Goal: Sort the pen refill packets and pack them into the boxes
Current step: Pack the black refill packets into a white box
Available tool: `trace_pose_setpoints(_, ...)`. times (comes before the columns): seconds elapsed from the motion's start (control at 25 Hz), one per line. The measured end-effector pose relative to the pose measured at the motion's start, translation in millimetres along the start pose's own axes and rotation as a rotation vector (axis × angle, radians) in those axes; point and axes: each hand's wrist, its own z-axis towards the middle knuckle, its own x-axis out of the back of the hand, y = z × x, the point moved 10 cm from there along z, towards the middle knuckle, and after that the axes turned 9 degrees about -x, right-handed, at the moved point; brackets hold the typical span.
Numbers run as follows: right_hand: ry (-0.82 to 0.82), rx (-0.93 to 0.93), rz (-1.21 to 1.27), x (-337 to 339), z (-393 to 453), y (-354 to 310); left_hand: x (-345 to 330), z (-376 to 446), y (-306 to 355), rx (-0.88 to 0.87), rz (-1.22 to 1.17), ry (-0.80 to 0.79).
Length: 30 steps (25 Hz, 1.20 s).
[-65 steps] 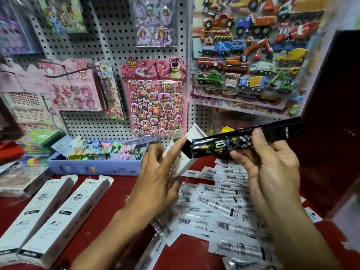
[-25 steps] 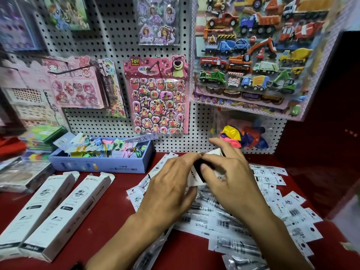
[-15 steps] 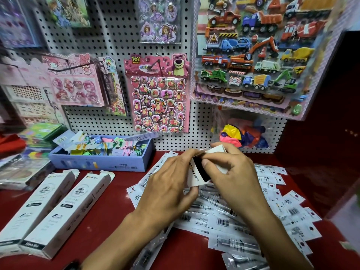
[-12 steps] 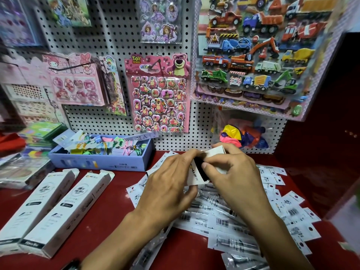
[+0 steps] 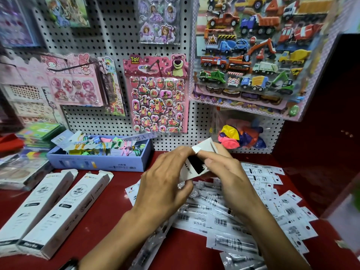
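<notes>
Both hands meet above the red desk (image 5: 109, 207), the left hand (image 5: 163, 184) and right hand (image 5: 229, 176) pinching a white box (image 5: 202, 162) between them. Refill packets (image 5: 233, 221) lie scattered beneath, toward 5 o'clock.

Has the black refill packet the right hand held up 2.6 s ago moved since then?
Yes. The black refill packet has come down from level with the pink bear sticker sheet and now sits inside the small white box, gripped by both hands above the red counter.

Light: bright, even, warm | glare: glossy vehicle sticker sheet (image 5: 253, 55) | blur: left edge smeared | distortion: wide-angle bowing at borders
</notes>
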Motion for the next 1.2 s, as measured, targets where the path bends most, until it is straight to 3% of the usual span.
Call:
trace_pose_setpoints(0.16,0.164,0.119,0.194,17,-2,-2,5,0,-4,0.025,-0.047,0.007)
trace_pose_setpoints(0.28,0.261,0.077,0.402,21,-3,15,7,-1,1,0.012,-0.046,0.03)
trace_pose_setpoints(0.56,0.343,0.228,-0.056,0,-11,8,20,-2,-10,0.122,-0.036,0.095)
trace_pose_setpoints(0.88,0.384,0.158,0.158,6,-13,16,17,-1,-7,0.091,-0.076,0.053)
trace_pose_setpoints(1.04,0.414,0.21,0.057,9,-15,9,14,-2,-7,0.085,-0.119,0.026)
trace_pose_setpoints(1.2,0.424,0.313,-0.245,-3,-17,2,15,-3,-12,0.1,-0.134,0.038)
